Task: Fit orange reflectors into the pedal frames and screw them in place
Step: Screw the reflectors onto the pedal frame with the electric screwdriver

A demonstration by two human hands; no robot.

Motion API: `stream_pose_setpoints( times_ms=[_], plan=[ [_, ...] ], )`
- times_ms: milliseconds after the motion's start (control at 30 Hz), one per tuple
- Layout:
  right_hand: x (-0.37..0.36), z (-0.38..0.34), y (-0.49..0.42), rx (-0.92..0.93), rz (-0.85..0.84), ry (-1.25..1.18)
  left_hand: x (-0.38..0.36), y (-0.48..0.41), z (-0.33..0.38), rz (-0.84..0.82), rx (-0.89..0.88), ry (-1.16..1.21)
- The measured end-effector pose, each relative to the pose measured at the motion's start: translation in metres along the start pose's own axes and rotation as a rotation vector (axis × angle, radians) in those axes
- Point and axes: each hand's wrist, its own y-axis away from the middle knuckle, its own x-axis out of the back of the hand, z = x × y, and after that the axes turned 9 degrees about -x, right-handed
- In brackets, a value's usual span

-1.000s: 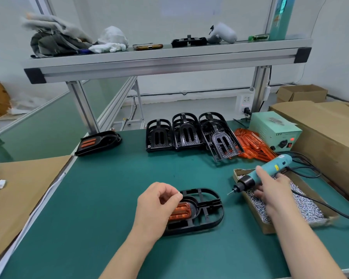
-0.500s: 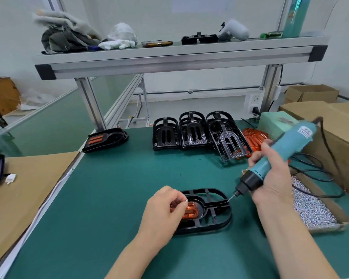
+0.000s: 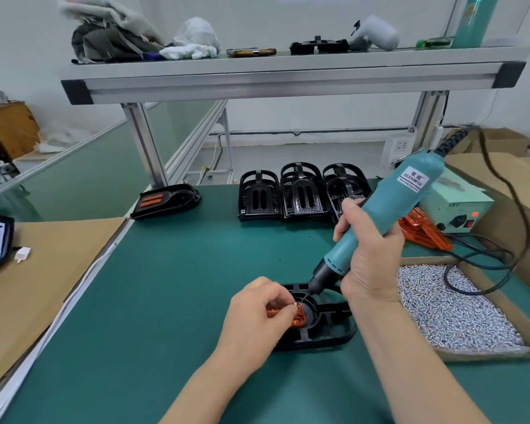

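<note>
A black pedal frame (image 3: 325,332) lies flat on the green mat in front of me, with an orange reflector (image 3: 299,319) seated in its left end. My left hand (image 3: 257,319) rests over that end, its fingertips pinching a small screw at the reflector's top edge. My right hand (image 3: 371,261) grips a teal electric screwdriver (image 3: 386,218), tilted, with the bit tip down at the spot my left fingers pinch. Part of the reflector is hidden under my left hand.
Three stacks of black pedal frames (image 3: 300,194) stand at the back. A finished pedal (image 3: 166,201) lies back left. Loose orange reflectors (image 3: 426,231), a green power unit (image 3: 459,209) and a cardboard tray of screws (image 3: 453,307) sit to the right. The screwdriver cable (image 3: 484,270) loops over the tray.
My right hand lifted the screwdriver from over the screw tray, swung it left and brought the bit down to the reflector. My left hand stayed on the pedal frame.
</note>
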Motion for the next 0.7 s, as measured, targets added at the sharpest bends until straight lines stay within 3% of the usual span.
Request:
stream_pose_setpoints(
  times_ms=[700],
  plan=[
    [-0.0096,-0.0021,0.011,0.07,-0.04,0.063,-0.0045,0.0001,0.0014,0.021,0.039,0.069]
  ],
)
